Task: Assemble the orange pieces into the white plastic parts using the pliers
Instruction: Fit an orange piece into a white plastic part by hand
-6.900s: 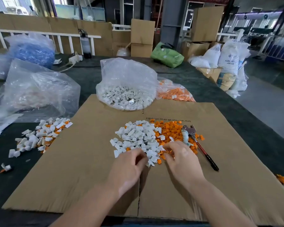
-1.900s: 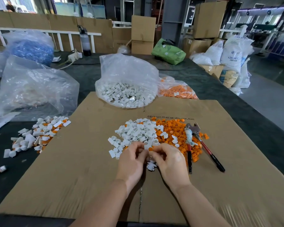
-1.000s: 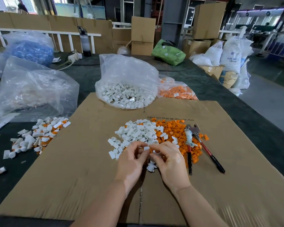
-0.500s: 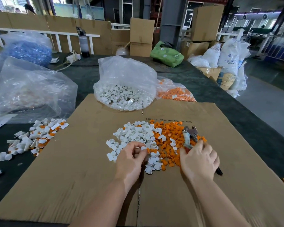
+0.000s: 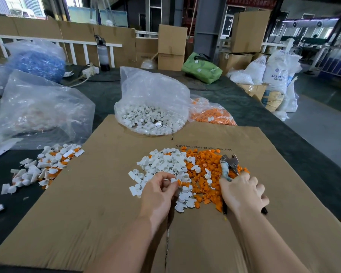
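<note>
Cardboard sheet (image 5: 98, 213) on the bench carries two loose heaps, white parts (image 5: 161, 166) and orange pieces (image 5: 207, 166), and one pliers (image 5: 229, 164) at the heaps' right edge. Two bags (image 5: 152, 107) sit at its far edge. Left hand (image 5: 158, 196) pinches one white part with orange insert (image 5: 178, 181). Right hand (image 5: 242, 194), beside the left a second ago, now curls over the pliers handles.

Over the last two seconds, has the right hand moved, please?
Yes. The right hand left the left hand and went rightward across the brown cardboard sheet onto the black-handled metal pliers.
</note>
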